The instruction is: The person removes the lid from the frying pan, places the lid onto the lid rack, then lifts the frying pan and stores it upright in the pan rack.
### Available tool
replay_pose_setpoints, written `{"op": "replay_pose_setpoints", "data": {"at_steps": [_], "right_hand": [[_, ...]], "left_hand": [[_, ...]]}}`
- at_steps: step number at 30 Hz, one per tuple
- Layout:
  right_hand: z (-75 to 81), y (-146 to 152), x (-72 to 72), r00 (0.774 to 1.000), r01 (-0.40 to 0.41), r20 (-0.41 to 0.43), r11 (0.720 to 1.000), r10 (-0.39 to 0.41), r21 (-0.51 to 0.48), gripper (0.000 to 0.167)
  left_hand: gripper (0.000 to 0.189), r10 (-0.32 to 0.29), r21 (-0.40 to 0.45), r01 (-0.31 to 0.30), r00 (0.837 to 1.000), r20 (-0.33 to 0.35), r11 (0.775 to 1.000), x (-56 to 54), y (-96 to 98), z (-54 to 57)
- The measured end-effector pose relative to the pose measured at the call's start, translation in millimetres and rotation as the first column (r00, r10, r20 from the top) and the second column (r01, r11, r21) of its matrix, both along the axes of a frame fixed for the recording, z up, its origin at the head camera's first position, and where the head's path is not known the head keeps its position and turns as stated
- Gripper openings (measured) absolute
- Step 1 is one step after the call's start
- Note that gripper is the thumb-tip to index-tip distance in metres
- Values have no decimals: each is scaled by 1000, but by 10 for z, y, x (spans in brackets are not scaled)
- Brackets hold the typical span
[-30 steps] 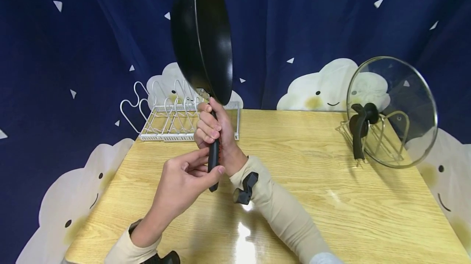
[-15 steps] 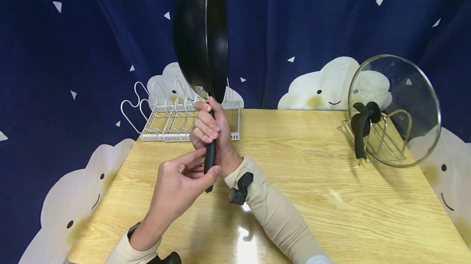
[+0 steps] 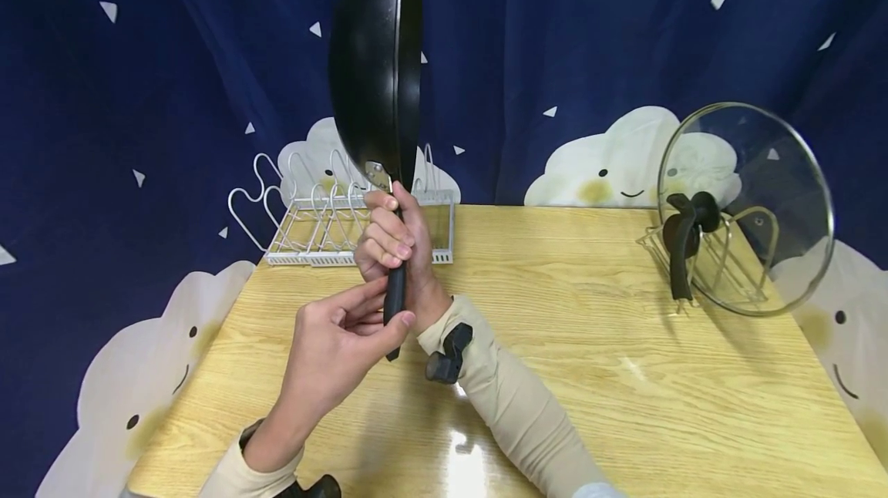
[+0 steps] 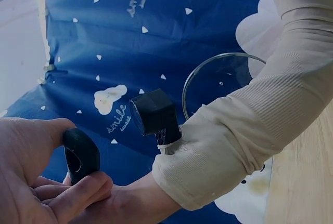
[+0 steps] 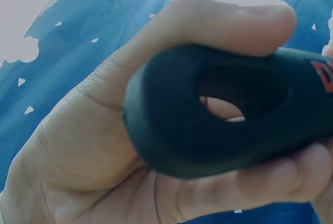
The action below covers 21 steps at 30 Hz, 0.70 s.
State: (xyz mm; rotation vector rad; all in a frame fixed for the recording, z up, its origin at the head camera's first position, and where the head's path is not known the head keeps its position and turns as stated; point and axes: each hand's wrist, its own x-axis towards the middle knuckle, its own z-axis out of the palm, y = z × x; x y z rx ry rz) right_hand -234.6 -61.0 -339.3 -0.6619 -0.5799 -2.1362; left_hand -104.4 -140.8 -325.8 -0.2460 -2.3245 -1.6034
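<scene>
A black wok-like frying pan is held up on edge, its bowl side toward the left. My right hand grips the upper part of its black handle, just below the metal joint. Lower down, my left hand pinches the handle between thumb and fingers. The left wrist view shows the looped handle end at the left fingertips. In the right wrist view that handle end, with red lettering beside its hole, lies between the left hand's thumb and fingers.
A white wire rack stands behind the hands, at the table's back left. On the right, a glass lid with a black handle leans upright in a small wire stand. A dark blue curtain hangs behind the wooden table.
The pan has turned so that less of its inside shows and its rim looks nearly edge-on. Both hands have shifted slightly left and keep their hold on the handle.
</scene>
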Motion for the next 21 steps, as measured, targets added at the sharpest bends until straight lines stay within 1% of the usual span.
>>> {"op": "replay_pose_setpoints", "data": {"at_steps": [4,9,13,21], "right_hand": [[-22,-14,-2,1000,-3,13,1000,3,-2,28],[-41,-26,-17,999,-19,35,1000,19,-7,28],[-62,-32,-29,999,-20,38,1000,21,-8,29],[-134,-38,-37,998,9,68,1000,-11,21,36]], "left_hand": [[41,-3,18,3,1000,17,1000,-5,-14,-12],[43,5,18,-6,999,48,1000,-33,-27,-30],[43,8,18,-9,998,59,1000,-47,-30,-48],[41,6,18,-8,996,84,1000,-66,-36,-88]]}}
